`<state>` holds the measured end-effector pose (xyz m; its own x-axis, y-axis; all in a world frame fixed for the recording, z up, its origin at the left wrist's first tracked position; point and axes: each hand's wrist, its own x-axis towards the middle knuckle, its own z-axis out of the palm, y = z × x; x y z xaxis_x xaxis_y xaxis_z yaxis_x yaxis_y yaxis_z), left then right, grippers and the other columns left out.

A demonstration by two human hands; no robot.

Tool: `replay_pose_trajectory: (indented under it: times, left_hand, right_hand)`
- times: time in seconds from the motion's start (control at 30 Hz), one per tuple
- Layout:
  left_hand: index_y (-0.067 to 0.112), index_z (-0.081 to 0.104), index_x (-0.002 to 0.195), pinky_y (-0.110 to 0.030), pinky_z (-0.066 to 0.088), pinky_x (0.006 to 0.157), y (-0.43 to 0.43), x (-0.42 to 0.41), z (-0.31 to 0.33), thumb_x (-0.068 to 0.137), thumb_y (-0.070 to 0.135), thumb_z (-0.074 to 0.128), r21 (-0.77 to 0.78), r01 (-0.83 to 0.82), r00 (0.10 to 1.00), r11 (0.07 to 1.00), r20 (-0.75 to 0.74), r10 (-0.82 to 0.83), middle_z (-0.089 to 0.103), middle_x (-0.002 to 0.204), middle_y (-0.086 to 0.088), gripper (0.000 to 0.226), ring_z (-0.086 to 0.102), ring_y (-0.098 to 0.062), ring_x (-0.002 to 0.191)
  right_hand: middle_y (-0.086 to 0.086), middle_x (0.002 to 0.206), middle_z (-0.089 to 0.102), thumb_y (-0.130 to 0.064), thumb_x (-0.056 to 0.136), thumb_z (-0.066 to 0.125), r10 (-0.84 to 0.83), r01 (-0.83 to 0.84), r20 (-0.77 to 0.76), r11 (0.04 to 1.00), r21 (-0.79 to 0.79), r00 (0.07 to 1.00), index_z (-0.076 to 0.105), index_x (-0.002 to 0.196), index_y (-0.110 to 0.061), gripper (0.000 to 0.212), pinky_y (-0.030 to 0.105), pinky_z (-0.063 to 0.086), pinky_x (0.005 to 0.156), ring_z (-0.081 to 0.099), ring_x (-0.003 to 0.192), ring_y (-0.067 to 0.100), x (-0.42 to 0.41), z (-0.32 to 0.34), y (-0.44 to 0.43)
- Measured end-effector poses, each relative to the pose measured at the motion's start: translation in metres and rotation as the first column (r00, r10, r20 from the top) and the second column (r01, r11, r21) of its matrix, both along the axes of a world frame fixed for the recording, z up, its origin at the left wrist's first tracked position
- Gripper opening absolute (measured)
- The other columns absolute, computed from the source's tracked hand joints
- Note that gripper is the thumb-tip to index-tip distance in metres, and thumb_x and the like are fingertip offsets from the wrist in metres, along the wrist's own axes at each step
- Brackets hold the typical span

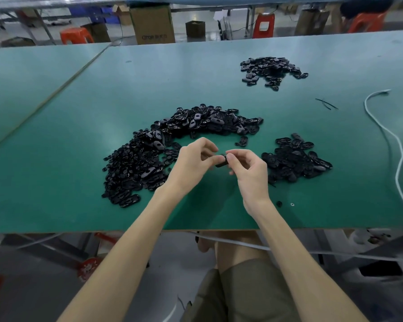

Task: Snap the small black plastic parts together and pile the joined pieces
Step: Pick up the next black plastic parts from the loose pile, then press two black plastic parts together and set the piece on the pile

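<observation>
My left hand point(193, 162) and my right hand point(249, 169) meet above the green table point(79, 140), both pinching one small black plastic part point(222, 161) between thumbs and fingertips; most of the part is hidden by my fingers. A large curved heap of loose black parts point(163, 145) lies to the left and behind my hands. A smaller heap of black pieces point(293, 159) sits just right of my right hand. A third heap of black pieces point(271, 69) lies far back on the right.
A white cable point(398, 145) snakes along the table's right side. Thin black strands point(326, 103) lie near it. Two tiny bits point(285, 204) rest by the table's front edge point(102, 231). Cardboard boxes point(152, 24) and orange stools point(76, 34) stand beyond the table.
</observation>
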<state>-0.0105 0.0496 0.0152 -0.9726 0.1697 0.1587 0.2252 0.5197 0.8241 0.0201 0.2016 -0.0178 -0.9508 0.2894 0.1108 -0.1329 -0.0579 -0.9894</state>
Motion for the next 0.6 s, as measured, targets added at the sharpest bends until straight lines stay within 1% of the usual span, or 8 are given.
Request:
replay_pose_trajectory:
  times: [0.07, 0.13, 0.17, 0.23, 0.27, 0.4, 0.5, 0.6]
  left_hand:
    - [0.018, 0.07, 0.102, -0.016, 0.05, 0.075, -0.009, -0.001, 0.002, 0.094, 0.024, 0.076, -0.082, -0.103, 0.993, 0.991, -0.059, 0.099, 0.072, 0.091, 0.009, 0.012, 0.066, -0.006, 0.08]
    - [0.016, 0.072, 0.105, -0.028, 0.053, 0.086, -0.023, -0.005, 0.003, 0.099, 0.018, 0.069, -0.24, -0.243, 0.968, 0.94, -0.115, 0.221, 0.071, 0.101, 0.002, 0.008, 0.066, -0.015, 0.09]
    - [0.014, 0.071, 0.108, -0.034, 0.051, 0.093, -0.031, -0.007, 0.003, 0.1, 0.018, 0.067, -0.371, -0.311, 0.95, 0.875, -0.138, 0.279, 0.07, 0.108, -0.004, 0.011, 0.064, -0.021, 0.098]
    - [0.012, 0.067, 0.113, -0.043, 0.041, 0.101, -0.044, -0.011, -0.001, 0.101, 0.026, 0.066, -0.62, -0.382, 0.92, 0.685, -0.18, 0.349, 0.063, 0.118, -0.012, 0.019, 0.057, -0.031, 0.111]
    - [0.012, 0.066, 0.113, -0.044, 0.036, 0.102, -0.049, -0.012, -0.003, 0.101, 0.028, 0.065, -0.673, -0.386, 0.913, 0.631, -0.184, 0.363, 0.06, 0.119, -0.012, 0.021, 0.054, -0.033, 0.114]
    - [0.019, 0.069, 0.104, -0.042, 0.025, 0.097, -0.051, -0.013, -0.009, 0.101, 0.021, 0.066, -0.61, -0.397, 0.916, 0.686, -0.213, 0.341, 0.061, 0.107, -0.005, 0.005, 0.052, -0.027, 0.107]
    - [0.021, 0.072, 0.101, -0.038, 0.02, 0.09, -0.049, -0.012, -0.01, 0.101, 0.022, 0.066, -0.58, -0.433, 0.901, 0.69, -0.26, 0.347, 0.06, 0.103, -0.002, 0.006, 0.05, -0.024, 0.105]
    - [0.023, 0.073, 0.097, -0.031, 0.013, 0.083, -0.041, -0.009, -0.009, 0.098, 0.022, 0.069, -0.462, -0.455, 0.887, 0.761, -0.313, 0.34, 0.057, 0.104, 0.002, 0.004, 0.049, -0.02, 0.105]
  right_hand:
    - [-0.003, 0.087, 0.073, -0.009, 0.099, 0.069, -0.008, 0.008, -0.002, 1.0, -0.009, 1.0, 0.072, 0.097, -0.018, 0.01, 0.018, 0.052, 0.065, 0.065, 0.076, 0.006, -0.001, -0.001, 0.0]
    - [-0.007, 0.085, 0.073, -0.009, 0.099, 0.068, -0.031, 0.031, -0.001, 0.999, -0.02, 1.0, 0.071, 0.097, -0.019, 0.011, 0.017, 0.052, 0.065, 0.066, 0.074, 0.004, -0.001, -0.001, 0.0]
    - [-0.007, 0.085, 0.073, -0.009, 0.1, 0.068, -0.037, 0.037, -0.001, 0.999, -0.023, 0.999, 0.071, 0.097, -0.02, 0.012, 0.017, 0.052, 0.066, 0.066, 0.073, 0.004, -0.002, -0.002, 0.0]
    - [-0.007, 0.086, 0.073, -0.009, 0.1, 0.067, -0.04, 0.04, 0.004, 0.999, -0.028, 0.999, 0.071, 0.098, -0.02, 0.011, 0.017, 0.052, 0.066, 0.067, 0.074, 0.003, -0.002, -0.003, 0.0]
    - [-0.006, 0.087, 0.074, -0.009, 0.1, 0.067, -0.041, 0.041, 0.006, 0.999, -0.032, 0.999, 0.071, 0.099, -0.02, 0.012, 0.017, 0.052, 0.066, 0.068, 0.075, 0.003, -0.003, -0.003, 0.0]
    - [-0.006, 0.091, 0.075, -0.005, 0.099, 0.067, -0.028, 0.028, -0.001, 0.999, -0.046, 1.0, 0.071, 0.101, -0.017, 0.013, 0.019, 0.054, 0.066, 0.072, 0.08, 0.007, -0.002, -0.003, 0.0]
    - [-0.004, 0.091, 0.075, -0.004, 0.098, 0.067, -0.021, 0.02, -0.002, 0.998, -0.052, 1.0, 0.071, 0.102, -0.015, 0.013, 0.019, 0.054, 0.065, 0.072, 0.078, 0.008, -0.002, -0.003, 0.0]
    - [-0.004, 0.091, 0.075, -0.005, 0.098, 0.067, -0.026, 0.026, 0.002, 0.998, -0.056, 1.0, 0.071, 0.102, -0.015, 0.012, 0.018, 0.053, 0.065, 0.071, 0.077, 0.006, -0.002, -0.004, 0.0]
